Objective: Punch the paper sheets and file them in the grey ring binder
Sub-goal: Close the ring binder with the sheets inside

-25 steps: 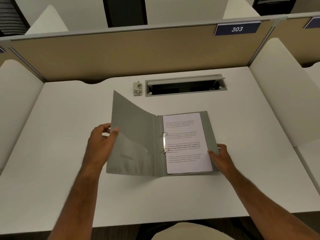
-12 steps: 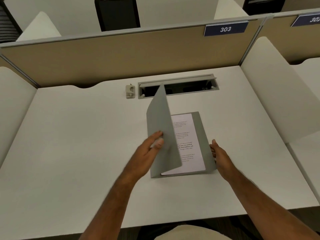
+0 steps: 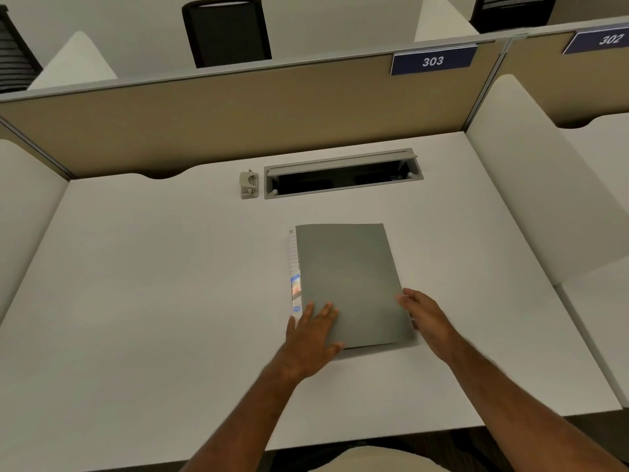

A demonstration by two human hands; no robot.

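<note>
The grey ring binder (image 3: 350, 281) lies closed and flat on the white desk, its labelled spine along the left side. The paper sheets are hidden inside it. My left hand (image 3: 315, 335) rests flat with fingers spread on the cover's near left corner. My right hand (image 3: 425, 316) touches the binder's right edge near the front, fingers apart, holding nothing. A small beige hole punch (image 3: 249, 185) stands at the back of the desk, well apart from both hands.
A recessed cable tray (image 3: 342, 173) with a raised lid sits right of the punch. White side dividers (image 3: 544, 185) and a tan back panel (image 3: 238, 120) enclose the desk (image 3: 153, 284). A black chair (image 3: 226, 30) stands beyond the panel.
My left hand swung the front cover over from the left and laid it down on the sheets; the binder went from open to closed. My right hand stayed at the right edge.
</note>
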